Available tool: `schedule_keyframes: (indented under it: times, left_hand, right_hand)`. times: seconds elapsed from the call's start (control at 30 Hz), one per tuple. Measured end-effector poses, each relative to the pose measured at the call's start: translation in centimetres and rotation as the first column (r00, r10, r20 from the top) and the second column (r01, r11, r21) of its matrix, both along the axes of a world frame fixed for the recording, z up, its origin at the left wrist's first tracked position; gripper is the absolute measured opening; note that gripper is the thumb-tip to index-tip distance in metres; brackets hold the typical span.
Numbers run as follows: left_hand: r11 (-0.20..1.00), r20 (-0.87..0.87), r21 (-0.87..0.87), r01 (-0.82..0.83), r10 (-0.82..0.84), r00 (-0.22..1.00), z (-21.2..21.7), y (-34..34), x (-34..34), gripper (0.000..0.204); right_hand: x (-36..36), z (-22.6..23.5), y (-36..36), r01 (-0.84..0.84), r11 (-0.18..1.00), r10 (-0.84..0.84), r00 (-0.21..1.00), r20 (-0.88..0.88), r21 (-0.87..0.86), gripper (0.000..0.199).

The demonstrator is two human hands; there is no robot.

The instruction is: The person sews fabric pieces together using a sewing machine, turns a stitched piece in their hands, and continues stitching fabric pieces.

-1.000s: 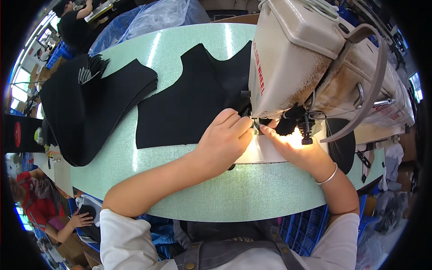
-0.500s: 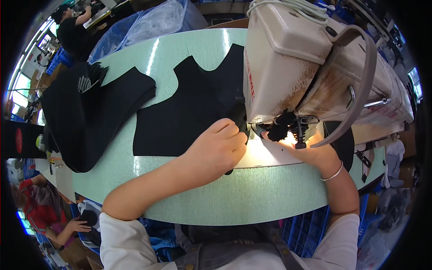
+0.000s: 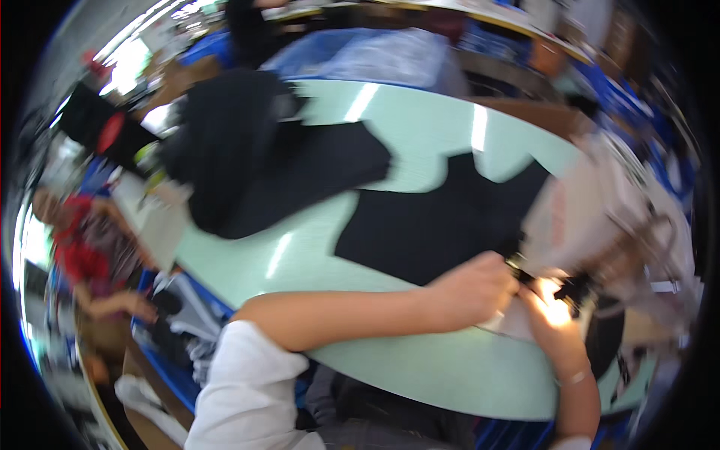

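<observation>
A black fabric panel [image 3: 435,225] with curved cut-outs lies flat on the pale green table, its near right corner under the sewing machine [image 3: 577,210]. My left hand [image 3: 476,292] is closed on the panel's edge, right beside the machine's needle area. My right hand [image 3: 555,330] reaches up from the near side to the same spot, close to my left fingertips. Its fingers are smeared by motion and washed out by the machine's bright lamp [image 3: 553,304], so their grip does not show. A bracelet [image 3: 576,377] circles my right wrist.
A thick stack of black fabric panels [image 3: 247,165] sits at the left of the table [image 3: 367,382]. Beyond the far edge is a container lined with clear blue plastic [image 3: 375,56]. A person in red [image 3: 82,251] works at the left, near a blue crate [image 3: 161,375].
The whole view has swung left and blurred, so the table, panel and machine now appear farther right and tilted. My hands remain at the needle area.
</observation>
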State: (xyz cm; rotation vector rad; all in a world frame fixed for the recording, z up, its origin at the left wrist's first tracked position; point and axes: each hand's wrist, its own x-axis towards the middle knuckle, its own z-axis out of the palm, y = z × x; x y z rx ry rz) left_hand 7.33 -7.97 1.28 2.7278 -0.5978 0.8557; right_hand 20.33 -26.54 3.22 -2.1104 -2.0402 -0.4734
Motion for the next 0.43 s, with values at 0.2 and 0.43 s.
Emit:
schedule_keyframes:
  times: [0.2, 0.43]
  left_hand:
    - [0.994, 0.418, 0.096, -0.055, 0.01, 0.908, 0.5, 0.0, 2.0, 0.016]
    - [0.908, 0.01, 0.389, -0.157, 0.166, 0.986, 3.1, 2.2, 1.4, 0.04]
  right_hand:
    - [5.3, -2.5, -5.4, 0.115, 0.993, -0.114, 0.988, 0.103, -0.008, 0.034]
    - [0.1, 4.8, -0.1, -0.103, 0.991, 0.081, 0.967, 0.242, 0.081, 0.011]
